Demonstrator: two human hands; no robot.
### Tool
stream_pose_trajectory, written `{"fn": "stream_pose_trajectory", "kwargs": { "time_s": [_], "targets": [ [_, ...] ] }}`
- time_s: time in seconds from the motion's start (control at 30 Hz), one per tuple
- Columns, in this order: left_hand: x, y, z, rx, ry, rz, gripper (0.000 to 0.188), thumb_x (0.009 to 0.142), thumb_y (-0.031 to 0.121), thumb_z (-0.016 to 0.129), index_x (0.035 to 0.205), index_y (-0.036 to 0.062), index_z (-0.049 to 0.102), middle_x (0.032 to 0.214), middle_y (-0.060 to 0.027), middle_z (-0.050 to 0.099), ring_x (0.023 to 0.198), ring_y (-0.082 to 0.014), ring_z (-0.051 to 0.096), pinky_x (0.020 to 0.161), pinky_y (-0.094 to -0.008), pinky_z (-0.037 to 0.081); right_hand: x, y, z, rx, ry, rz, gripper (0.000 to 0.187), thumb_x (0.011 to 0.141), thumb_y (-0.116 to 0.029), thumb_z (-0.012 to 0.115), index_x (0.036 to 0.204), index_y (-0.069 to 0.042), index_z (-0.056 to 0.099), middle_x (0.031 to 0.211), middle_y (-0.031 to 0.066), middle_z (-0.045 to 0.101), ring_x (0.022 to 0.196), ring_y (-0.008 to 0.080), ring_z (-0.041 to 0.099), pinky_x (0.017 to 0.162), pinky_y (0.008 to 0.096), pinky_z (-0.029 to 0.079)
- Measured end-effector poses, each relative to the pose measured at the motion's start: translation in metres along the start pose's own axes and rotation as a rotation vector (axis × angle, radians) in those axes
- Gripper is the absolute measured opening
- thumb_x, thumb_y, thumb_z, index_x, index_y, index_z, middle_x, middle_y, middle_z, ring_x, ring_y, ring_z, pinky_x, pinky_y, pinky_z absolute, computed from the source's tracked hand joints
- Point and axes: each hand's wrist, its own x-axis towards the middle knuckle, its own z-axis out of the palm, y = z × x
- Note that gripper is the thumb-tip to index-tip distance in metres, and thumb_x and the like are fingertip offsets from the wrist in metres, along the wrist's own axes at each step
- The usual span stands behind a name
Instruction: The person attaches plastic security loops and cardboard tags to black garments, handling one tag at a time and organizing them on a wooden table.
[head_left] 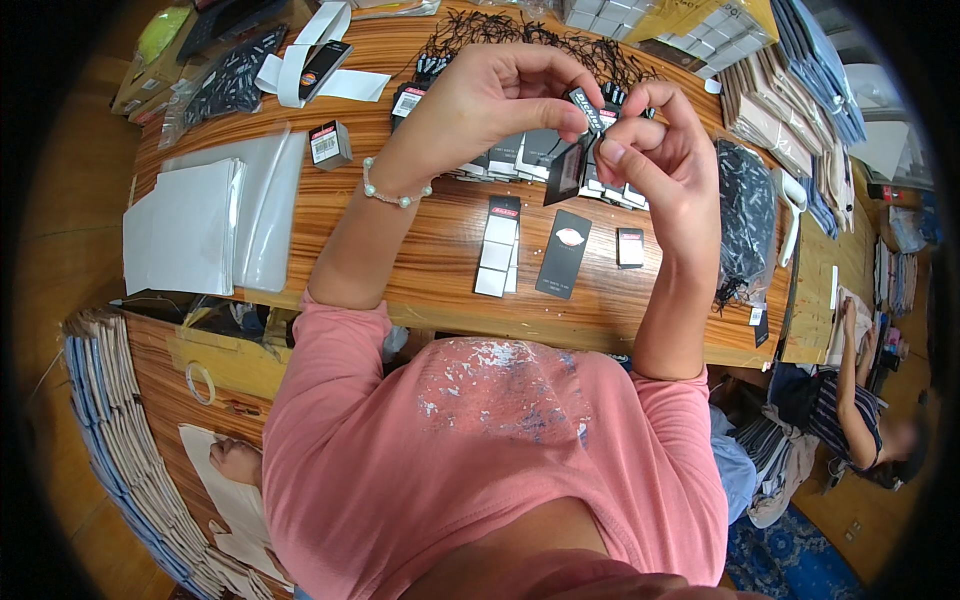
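Over the wooden table, my left hand [500, 100] pinches a small black plastic string seal [586, 108] with white print between thumb and fingertips. My right hand [668, 160] is closed close beside it, thumb against fingers, at the top of a black hang tag [566, 174] that hangs tilted below. Whether the right fingers grip the tag or its cord is hidden. Behind and under my hands lie rows of black hang tags [505, 152] and a spread of black string cords [480, 35]. Nearer me lie a tag with white stickers [496, 250], a black card with an oval emblem [565, 255] and a small labelled tag stack [630, 248].
Left are white sheets [185, 230], clear plastic sleeves [270, 200], a tag stack [330, 145], a sticker strip [290, 75] and bagged cords [235, 85]. Right are another cord bag [746, 210], a white handled tool [790, 205] and folded garments [775, 100]. Other people work at both sides.
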Motion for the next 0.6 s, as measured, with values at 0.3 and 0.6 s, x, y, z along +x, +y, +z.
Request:
{"fn": "stream_pose_trajectory", "kwargs": {
  "time_s": [0.3, 0.6],
  "targets": [
    [0.002, -0.006, 0.000, -0.019, -0.005, 0.016, 0.018, 0.077, 0.002, 0.063, 0.094, -0.0027, 0.059, 0.089, -0.0055, 0.060, 0.075, -0.0095, 0.058, 0.070, -0.0212, 0.049, 0.003, 0.008, -0.005, 0.143, -0.054, 0.033, 0.025, 0.076, 0.005, 0.054, 0.096, -0.002, 0.041, 0.068, 0.0069, 0.058, 0.060, 0.0094, 0.052, 0.054, 0.0196, 0.039],
    [0.003, -0.010, -0.003, -0.078, -0.015, -0.013, 0.019, 0.076, 0.003, 0.063, 0.093, -0.0032, 0.059, 0.086, -0.0060, 0.060, 0.070, -0.0099, 0.059, 0.066, -0.0209, 0.049, 0.002, 0.012, -0.001, 0.101, 0.009, -0.060, 0.026, 0.080, -0.001, 0.058, 0.096, -0.003, 0.039, 0.071, 0.0070, 0.060, 0.064, 0.0099, 0.056, 0.056, 0.0192, 0.042]
  ]
}}
